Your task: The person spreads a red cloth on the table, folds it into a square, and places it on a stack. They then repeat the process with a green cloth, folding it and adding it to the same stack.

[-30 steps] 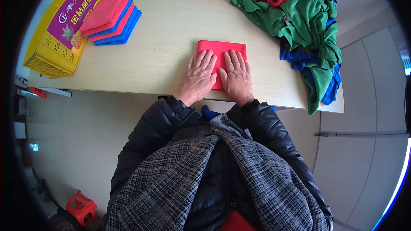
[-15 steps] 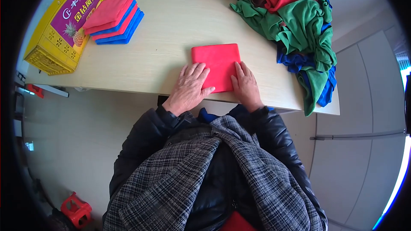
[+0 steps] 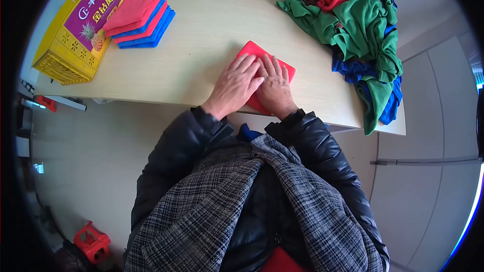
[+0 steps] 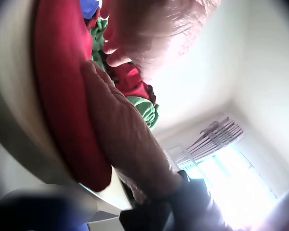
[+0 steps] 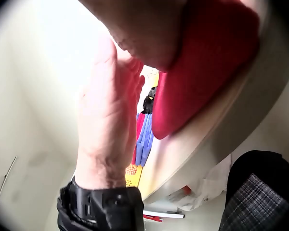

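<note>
A folded red cloth (image 3: pixel 254 49) lies askew near the table's front edge, one corner pointing away from the person. On top of it the right hand (image 3: pixel 276 89) rests flat with straight fingers. The left hand (image 3: pixel 234 84) is beside it, fingers extended over the cloth's left part, its thumb close to the right hand. Seen from the left wrist, the cloth (image 4: pixel 62 91) is a thick padded bundle under the right hand (image 4: pixel 127 127). In the right wrist view the left hand (image 5: pixel 106 115) stands raised beside the cloth (image 5: pixel 207 62). Much of the cloth is hidden by both hands.
A neat stack of red and blue folded cloths (image 3: pixel 141 17) leans by a yellow crate (image 3: pixel 70 53) at the left. Loose green, red and blue cloths (image 3: pixel 353 25) are heaped at the right, some hanging over the edge. A red stool (image 3: pixel 92 242) stands on the floor.
The cloth has turned from lying square to lying diagonally. The hands first parted to its two sides, then came together over it again.
</note>
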### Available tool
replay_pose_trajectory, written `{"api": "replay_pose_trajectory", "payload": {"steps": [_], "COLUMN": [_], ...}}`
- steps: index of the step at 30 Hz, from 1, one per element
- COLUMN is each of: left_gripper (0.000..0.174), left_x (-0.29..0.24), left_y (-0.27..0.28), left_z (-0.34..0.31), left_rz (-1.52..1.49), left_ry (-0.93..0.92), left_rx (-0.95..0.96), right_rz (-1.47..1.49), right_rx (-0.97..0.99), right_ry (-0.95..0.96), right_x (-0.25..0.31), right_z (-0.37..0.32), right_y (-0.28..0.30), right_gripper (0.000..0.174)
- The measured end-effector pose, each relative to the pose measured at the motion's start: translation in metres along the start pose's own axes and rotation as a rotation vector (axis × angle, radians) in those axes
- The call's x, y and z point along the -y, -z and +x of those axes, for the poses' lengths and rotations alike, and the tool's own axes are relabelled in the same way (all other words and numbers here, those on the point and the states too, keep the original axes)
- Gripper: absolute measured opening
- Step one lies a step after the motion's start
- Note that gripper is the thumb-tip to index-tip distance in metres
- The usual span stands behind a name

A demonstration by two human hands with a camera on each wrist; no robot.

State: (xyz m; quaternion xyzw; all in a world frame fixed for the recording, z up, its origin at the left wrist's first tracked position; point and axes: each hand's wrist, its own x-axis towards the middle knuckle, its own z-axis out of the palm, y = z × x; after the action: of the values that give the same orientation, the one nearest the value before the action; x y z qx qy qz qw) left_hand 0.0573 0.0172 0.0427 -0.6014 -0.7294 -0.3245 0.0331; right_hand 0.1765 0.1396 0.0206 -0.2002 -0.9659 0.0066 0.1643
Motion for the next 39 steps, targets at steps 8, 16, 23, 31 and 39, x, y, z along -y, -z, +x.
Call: {"api": "replay_pose_trajectory", "payload": {"steps": [8, 16, 23, 31, 39], "left_gripper": [0.070, 0.072, 0.069, 0.060, 0.051], "left_x": [0.029, 0.026, 0.024, -0.003, 0.001], "left_y": [-0.045, -0.042, -0.026, -0.016, -0.011], "left_z": [0.027, 0.028, 0.002, -0.034, -0.040], "left_rz": [0.189, 0.213, 0.272, 0.299, 0.224], "left_ry": [-0.009, 0.045, 0.004, -0.125, -0.154], "left_rx": [0.115, 0.134, 0.065, 0.132, 0.050], "right_rz": [0.089, 0.081, 0.069, 0.078, 0.050], "right_rx": [0.028, 0.053, 0.089, 0.040, 0.104], "right_ry": [-0.061, -0.164, -0.141, -0.026, -0.041], "right_x": [-0.022, -0.039, -0.042, -0.042, -0.035], "right_z": [-0.002, 0.007, 0.004, 0.006, 0.004], "right_y": [-0.011, -0.006, 0.009, -0.001, 0.009], "right_gripper": [0.065, 0.068, 0.066, 0.062, 0.061]}}
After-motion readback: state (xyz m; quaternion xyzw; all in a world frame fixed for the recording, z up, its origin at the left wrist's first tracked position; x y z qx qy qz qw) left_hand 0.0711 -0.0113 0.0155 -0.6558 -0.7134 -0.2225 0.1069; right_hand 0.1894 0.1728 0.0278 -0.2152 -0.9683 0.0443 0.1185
